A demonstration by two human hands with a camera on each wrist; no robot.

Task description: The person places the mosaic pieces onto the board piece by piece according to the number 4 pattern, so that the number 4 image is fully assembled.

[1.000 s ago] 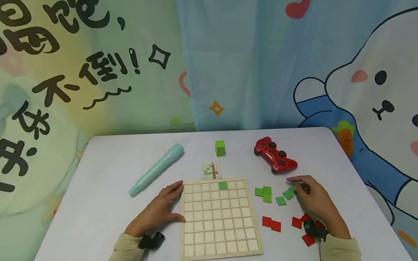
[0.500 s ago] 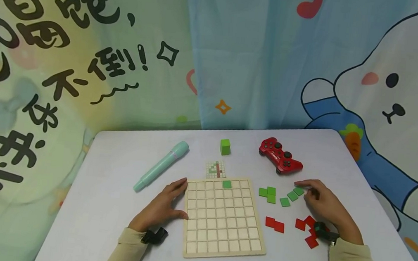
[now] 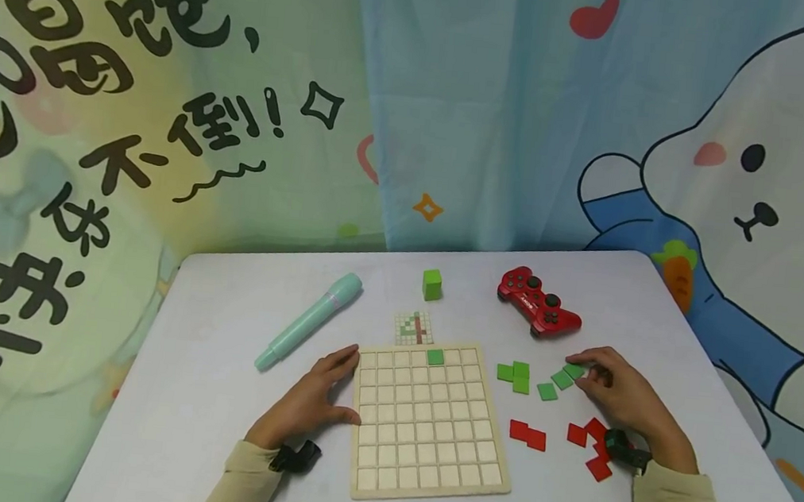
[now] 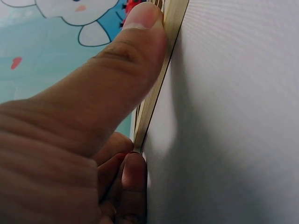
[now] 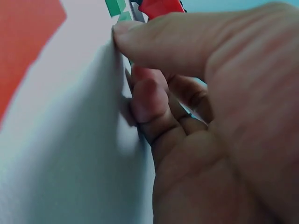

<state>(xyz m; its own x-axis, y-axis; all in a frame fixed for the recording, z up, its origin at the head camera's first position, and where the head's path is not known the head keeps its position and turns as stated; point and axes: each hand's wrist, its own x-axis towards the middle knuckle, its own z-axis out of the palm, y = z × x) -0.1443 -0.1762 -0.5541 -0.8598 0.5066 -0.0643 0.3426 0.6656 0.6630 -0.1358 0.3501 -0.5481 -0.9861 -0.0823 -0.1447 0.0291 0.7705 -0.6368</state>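
Note:
A pale wooden grid board (image 3: 433, 421) lies in the middle of the table, with one green tile (image 3: 435, 357) in its top row. My left hand (image 3: 313, 399) rests along the board's left edge, thumb and fingertips spread apart and touching it. In the left wrist view the thumb (image 4: 135, 51) lies against the board's side (image 4: 154, 88). My right hand (image 3: 619, 390) pinches a green square tile (image 3: 574, 370) on the table between thumb and index finger. Two more green tiles lie just left of it. In the right wrist view the thumb (image 5: 159, 42) covers most of the pinched tile.
Light green tiles (image 3: 521, 371) lie right of the board, with red tiles (image 3: 534, 440) nearer me and several more by the right wrist. Behind the board are a small pattern card (image 3: 413, 328), a green cube (image 3: 432, 285), a red game controller (image 3: 539, 303) and a mint microphone-shaped stick (image 3: 310, 321).
The right hand's thumb has come in against the green tile, so thumb and index finger now meet on it. The left hand stays at the board. The head view has shifted slightly.

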